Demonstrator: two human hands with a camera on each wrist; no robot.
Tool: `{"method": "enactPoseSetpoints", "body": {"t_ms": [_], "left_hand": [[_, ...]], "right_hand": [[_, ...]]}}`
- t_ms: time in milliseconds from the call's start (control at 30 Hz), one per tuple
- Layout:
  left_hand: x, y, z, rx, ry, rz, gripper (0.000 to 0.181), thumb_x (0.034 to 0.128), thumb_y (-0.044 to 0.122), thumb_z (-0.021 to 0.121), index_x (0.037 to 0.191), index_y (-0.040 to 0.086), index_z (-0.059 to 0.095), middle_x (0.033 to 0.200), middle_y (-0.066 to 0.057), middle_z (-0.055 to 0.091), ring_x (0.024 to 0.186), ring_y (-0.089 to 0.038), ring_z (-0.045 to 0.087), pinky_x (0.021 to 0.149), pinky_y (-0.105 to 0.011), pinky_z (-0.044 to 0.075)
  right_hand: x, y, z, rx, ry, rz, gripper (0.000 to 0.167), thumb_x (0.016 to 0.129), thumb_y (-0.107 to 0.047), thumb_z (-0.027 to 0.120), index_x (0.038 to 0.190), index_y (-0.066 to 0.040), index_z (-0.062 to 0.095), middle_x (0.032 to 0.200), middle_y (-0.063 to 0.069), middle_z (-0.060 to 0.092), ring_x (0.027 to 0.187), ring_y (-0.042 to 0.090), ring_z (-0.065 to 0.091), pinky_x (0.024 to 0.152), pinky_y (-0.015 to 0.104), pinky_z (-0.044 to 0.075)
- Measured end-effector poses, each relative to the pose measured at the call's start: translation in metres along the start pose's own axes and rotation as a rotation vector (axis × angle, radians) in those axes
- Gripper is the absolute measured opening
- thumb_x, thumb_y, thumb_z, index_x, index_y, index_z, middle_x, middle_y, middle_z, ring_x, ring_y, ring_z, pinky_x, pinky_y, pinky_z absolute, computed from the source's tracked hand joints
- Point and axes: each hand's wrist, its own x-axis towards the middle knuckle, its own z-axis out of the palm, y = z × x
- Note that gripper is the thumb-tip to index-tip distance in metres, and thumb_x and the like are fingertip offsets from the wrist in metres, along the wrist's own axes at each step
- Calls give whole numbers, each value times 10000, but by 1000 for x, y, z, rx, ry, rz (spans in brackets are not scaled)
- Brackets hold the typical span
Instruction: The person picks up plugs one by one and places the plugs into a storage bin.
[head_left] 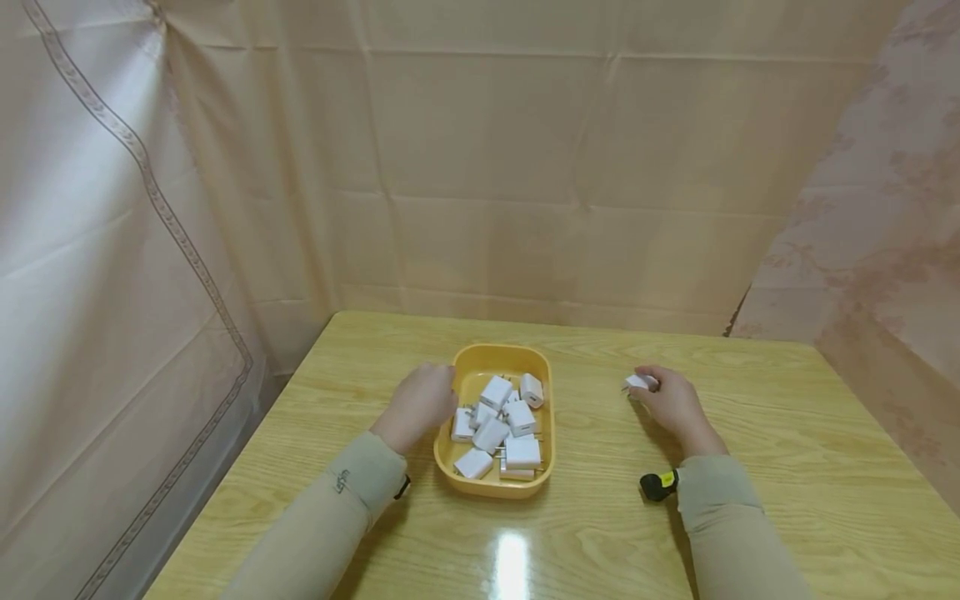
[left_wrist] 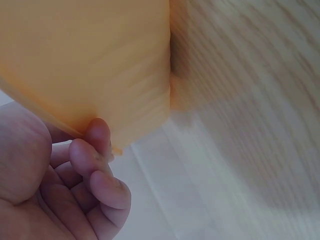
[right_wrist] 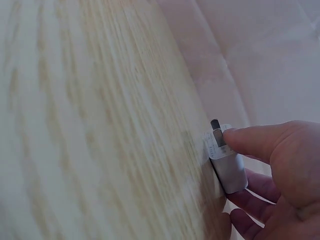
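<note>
A yellow plastic basket (head_left: 442, 454) holding several white charger plugs (head_left: 491, 433) stands mid-table. My left hand (head_left: 422, 406) grips its left rim; in the left wrist view curled fingers (left_wrist: 107, 192) pinch the edge of the basket wall (left_wrist: 100, 60). Off to the right of the basket, my right hand (head_left: 675, 404) holds a single white charger plug (head_left: 640, 382) between thumb and fingers, prongs toward the left. The right wrist view has this plug (right_wrist: 230, 172) close against the tabletop, thumb by its prong face.
Beneath everything is a wood-grain table (head_left: 592, 533), its far edge near a hanging beige cloth (head_left: 480, 183). Pale patterned cloth (head_left: 892, 217) hangs at the right. A black wrist camera (head_left: 658, 487) sits at the right cuff.
</note>
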Motion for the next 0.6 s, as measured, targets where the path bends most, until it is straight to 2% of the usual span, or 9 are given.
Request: {"method": "enactPoseSetpoints", "body": {"t_ms": [267,600], "left_hand": [[-1,2,-2,-7,-12,-9,219,921,45,653,1121,-35,694,881,-111,660,665,-186,582,557,-290,493],[-1,1,-2,1,-7,-6,193,923,44,645,1095,-29,693,853,-99,644,665,-190,577,561,-299,491]], "right_hand": [[-1,0,1,22,0,15,483,978,-134,661,1381,99,537,1308,355,567,1143,458,581,947,580,469],[-1,2,2,34,-9,27,483,992,-146,644,1396,92,526,1300,344,574,1124,431,589,920,552,486]]}}
